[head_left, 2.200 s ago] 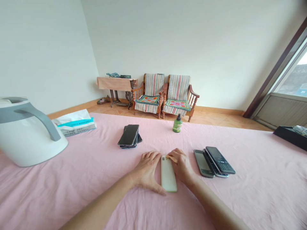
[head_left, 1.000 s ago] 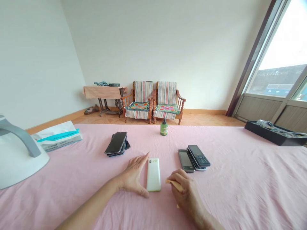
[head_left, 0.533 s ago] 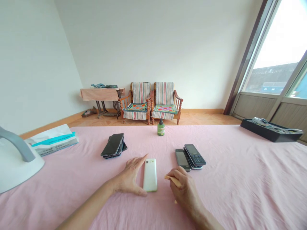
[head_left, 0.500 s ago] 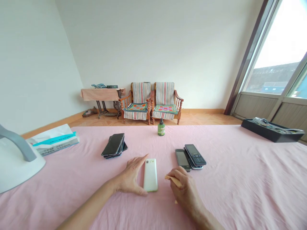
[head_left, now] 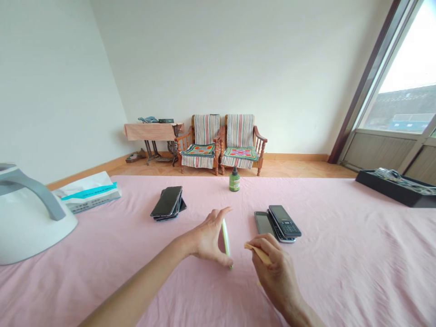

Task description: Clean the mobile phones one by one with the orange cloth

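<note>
A mobile phone [head_left: 226,244] with a white back and yellow-green edge is tipped up on its side, its narrow edge toward me. My left hand [head_left: 211,238] grips it by the two ends, thumb at the near end and fingers at the far end. To the right, my right hand [head_left: 272,261] is closed around a folded yellow cloth [head_left: 261,254], apart from the phone. Just beyond that hand lie a grey phone [head_left: 265,223] and a dark keypad phone [head_left: 284,222] resting on another phone. A stack of dark smartphones [head_left: 167,202] sits beyond my left hand.
A green spray bottle [head_left: 234,180] stands at the far side of the pink cloth [head_left: 190,295]. On the left are a white and grey kettle-like appliance [head_left: 30,218] and a tissue pack [head_left: 91,193]. A black box of cables [head_left: 391,188] stands at far right.
My left hand has tipped the white phone from lying flat with its back up onto its edge. The right hand keeps hold of the cloth. The view has shifted slightly left.
</note>
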A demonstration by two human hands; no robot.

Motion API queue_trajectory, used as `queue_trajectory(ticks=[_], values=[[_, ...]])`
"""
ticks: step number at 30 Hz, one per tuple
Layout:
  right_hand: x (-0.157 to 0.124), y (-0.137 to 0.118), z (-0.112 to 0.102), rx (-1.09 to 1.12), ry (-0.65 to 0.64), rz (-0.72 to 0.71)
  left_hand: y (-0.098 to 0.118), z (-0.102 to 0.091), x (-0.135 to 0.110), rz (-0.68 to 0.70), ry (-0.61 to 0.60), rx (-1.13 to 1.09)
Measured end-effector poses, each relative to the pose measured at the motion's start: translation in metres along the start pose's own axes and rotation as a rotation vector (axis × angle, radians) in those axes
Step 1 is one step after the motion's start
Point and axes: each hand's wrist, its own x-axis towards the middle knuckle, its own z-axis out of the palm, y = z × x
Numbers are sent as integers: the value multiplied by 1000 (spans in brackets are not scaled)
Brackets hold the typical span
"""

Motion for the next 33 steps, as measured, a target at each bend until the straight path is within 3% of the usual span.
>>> queue_trajectory(ticks=[7, 13, 21, 27, 33], values=[[2, 2, -6, -27, 65, 19, 20, 24, 31, -14, -32, 102], [5, 0, -8, -48, 91, 36, 9, 42, 34, 41, -64, 116], [5, -3, -10, -29, 93, 72, -21, 36, 14, 48, -64, 47], [-10, -11, -15, 73, 56, 169, -25, 33, 14, 110, -71, 40], [-27, -2, -16, 122, 95, 169, -23, 34, 19, 148, -37, 64]])
